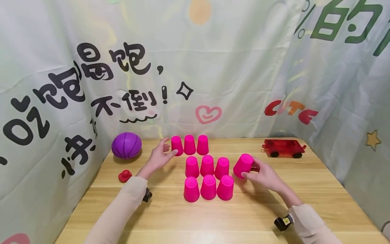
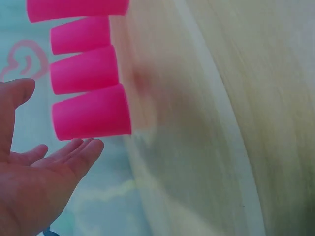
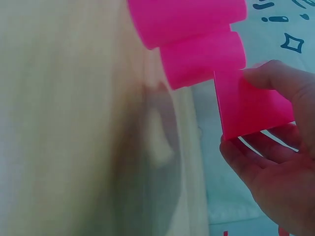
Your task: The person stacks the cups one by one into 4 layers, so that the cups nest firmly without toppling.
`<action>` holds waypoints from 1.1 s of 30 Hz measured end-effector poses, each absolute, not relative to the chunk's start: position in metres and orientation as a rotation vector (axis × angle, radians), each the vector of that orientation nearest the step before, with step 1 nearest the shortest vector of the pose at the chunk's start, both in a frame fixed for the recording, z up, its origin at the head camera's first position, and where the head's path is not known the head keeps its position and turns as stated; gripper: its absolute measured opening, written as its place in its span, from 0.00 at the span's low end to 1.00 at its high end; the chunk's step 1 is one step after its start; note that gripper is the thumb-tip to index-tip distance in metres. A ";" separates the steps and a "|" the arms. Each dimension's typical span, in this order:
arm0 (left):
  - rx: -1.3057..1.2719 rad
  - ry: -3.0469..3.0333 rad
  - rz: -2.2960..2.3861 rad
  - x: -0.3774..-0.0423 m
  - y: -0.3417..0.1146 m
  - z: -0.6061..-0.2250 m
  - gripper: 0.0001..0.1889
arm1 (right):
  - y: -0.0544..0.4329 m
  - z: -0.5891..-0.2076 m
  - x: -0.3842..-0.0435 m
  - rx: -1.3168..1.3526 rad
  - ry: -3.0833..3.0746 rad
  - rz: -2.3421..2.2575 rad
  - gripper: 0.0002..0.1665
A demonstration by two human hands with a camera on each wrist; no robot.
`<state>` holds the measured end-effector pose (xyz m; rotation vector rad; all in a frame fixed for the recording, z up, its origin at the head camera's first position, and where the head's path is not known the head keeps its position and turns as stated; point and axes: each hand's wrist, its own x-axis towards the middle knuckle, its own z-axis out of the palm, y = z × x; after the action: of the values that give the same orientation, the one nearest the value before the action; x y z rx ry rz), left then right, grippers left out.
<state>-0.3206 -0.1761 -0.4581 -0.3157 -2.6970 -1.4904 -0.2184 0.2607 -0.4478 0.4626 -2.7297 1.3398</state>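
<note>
Several bright pink cups stand upside down on the wooden table (image 1: 146, 217) in rows: three in the back row (image 1: 189, 145), three in the middle row (image 1: 207, 166) and three in front (image 1: 208, 187). At the right end of the middle row, my right hand (image 1: 265, 176) grips another pink cup (image 1: 243, 165) between thumb and fingers; it leans slightly, as the right wrist view also shows. My left hand (image 1: 159, 156) is beside the leftmost back cup (image 2: 92, 113), with thumb and fingers spread and fingertips right at its side.
At the back left sits a purple ball (image 1: 126, 145), with a small red toy duck (image 1: 125, 176) in front of it. A red toy cart (image 1: 284, 148) stands at the back right. Printed cloth (image 1: 243, 84) hangs behind and along both sides of the table.
</note>
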 end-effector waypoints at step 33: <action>-0.832 -2.642 -1.500 -0.238 -0.167 -0.452 0.26 | 0.218 -0.439 -0.312 0.353 -2.729 1.324 0.34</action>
<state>-0.2376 -0.1670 -0.4518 -0.8318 -2.6419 -1.5003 -0.3124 0.2184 -0.4387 0.3534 -2.7289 1.3239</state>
